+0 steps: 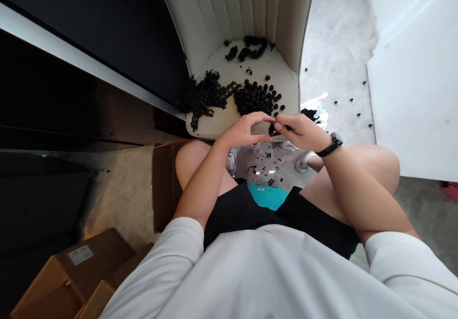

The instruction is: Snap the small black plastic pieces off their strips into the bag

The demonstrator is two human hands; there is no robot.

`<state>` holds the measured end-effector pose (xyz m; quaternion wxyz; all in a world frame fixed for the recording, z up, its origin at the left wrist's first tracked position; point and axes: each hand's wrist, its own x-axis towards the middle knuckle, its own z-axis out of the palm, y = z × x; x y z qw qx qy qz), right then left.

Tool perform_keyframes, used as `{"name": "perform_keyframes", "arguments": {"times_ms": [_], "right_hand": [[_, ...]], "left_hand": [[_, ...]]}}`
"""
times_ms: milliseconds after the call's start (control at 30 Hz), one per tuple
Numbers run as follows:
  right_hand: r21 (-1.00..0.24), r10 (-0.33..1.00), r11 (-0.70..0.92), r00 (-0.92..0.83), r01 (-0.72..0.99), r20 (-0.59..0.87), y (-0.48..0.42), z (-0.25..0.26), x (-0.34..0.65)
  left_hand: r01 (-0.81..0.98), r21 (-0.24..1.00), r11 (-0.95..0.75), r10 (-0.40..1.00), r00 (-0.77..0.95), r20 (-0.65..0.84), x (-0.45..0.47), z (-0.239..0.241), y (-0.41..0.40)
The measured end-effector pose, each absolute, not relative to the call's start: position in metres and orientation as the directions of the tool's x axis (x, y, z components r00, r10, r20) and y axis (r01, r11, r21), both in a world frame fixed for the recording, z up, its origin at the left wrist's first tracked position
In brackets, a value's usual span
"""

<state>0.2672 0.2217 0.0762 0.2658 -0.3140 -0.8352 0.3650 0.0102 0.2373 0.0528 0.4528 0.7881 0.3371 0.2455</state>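
Above the front edge of a pale padded chair (pixel 214 129), the right hand (pixel 304 130), with a dark watch (pixel 336 140) at its wrist, pinches a small black piece (pixel 274 130) between thumb and fingers. Beside it, the left hand (pixel 244 127) curves with thumb and forefinger spread wide, its forefinger tip close to the right fingertips; whether they touch, I cannot tell. On the seat just beyond lie a heap of round black beads (pixel 253 98) and, to its left, a tangle of black scraps (pixel 207 92).
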Motion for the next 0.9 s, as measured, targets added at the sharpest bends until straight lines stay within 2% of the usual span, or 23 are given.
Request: {"name": "perform_keyframes", "arguments": {"times_ms": [100, 200, 433, 600, 733, 900], "right_hand": [[-0.758, 0.737, 0.537, -0.644, 0.370, 0.208, 0.223, 0.075, 0.270], [-0.770, 0.783, 0.499, -0.588, 0.398, 0.203, 0.224, 0.072, 0.271], [-0.912, 0.823, 0.342, -0.540, 0.226, 0.175, 0.223, 0.071, 0.265], [-0.944, 0.841, 0.264, -0.527, 0.198, 0.125, 0.220, 0.071, 0.258], [-0.941, 0.840, 0.256, -0.532, 0.221, 0.104, 0.216, 0.069, 0.252], [-0.904, 0.843, 0.332, -0.515, 0.268, 0.157, 0.215, 0.066, 0.247]], "left_hand": [[0.319, 0.906, -0.279, 0.752, 0.659, -0.001, 0.017, 0.049, 0.233], [0.299, 0.912, -0.281, 0.769, 0.639, 0.027, 0.019, 0.051, 0.230], [0.296, 0.910, -0.290, 0.807, 0.587, 0.066, 0.019, 0.061, 0.225], [0.330, 0.900, -0.283, 0.839, 0.540, 0.066, 0.019, 0.060, 0.225], [0.356, 0.891, -0.281, 0.845, 0.532, 0.054, 0.020, 0.059, 0.226], [0.342, 0.896, -0.284, 0.824, 0.564, 0.046, 0.019, 0.059, 0.226]]}}
